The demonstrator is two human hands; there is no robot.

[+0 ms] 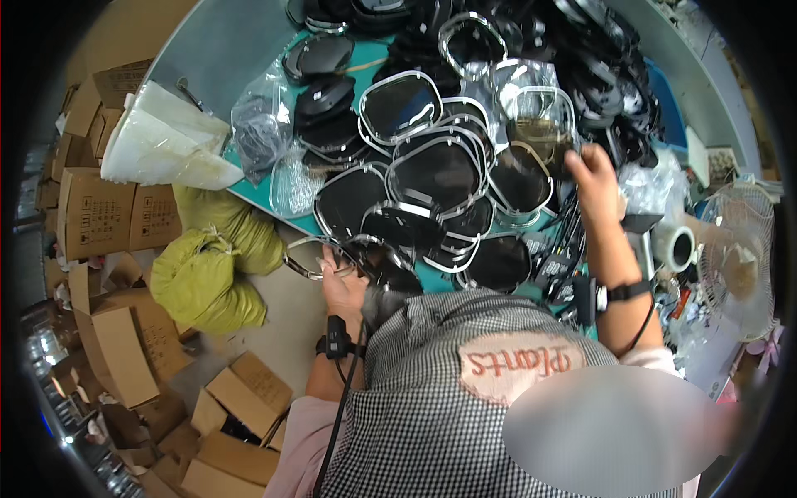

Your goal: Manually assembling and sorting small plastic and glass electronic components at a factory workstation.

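Observation:
My left hand [342,286] is closed on a silver-rimmed loop [305,259] at the table's near edge; a dark glossy piece [390,267] sits just right of it. My right hand [594,181] is farther out to the right. Its fingers are pinched at the side of a silver-rimmed, smoky see-through panel [541,133]. Between my hands lies an overlapping heap of rounded dark panels [433,174] with silver rims. One dark rimmed panel [520,178] rests just below the piece at my right hand.
Many black parts [602,83] crowd the table's far right. Clear plastic bags [261,120] and a white roll of sheet [162,137] lie at left. A green-yellow sack [207,278] and cardboard boxes [124,332] stand on the floor. A fan [737,261] is at right.

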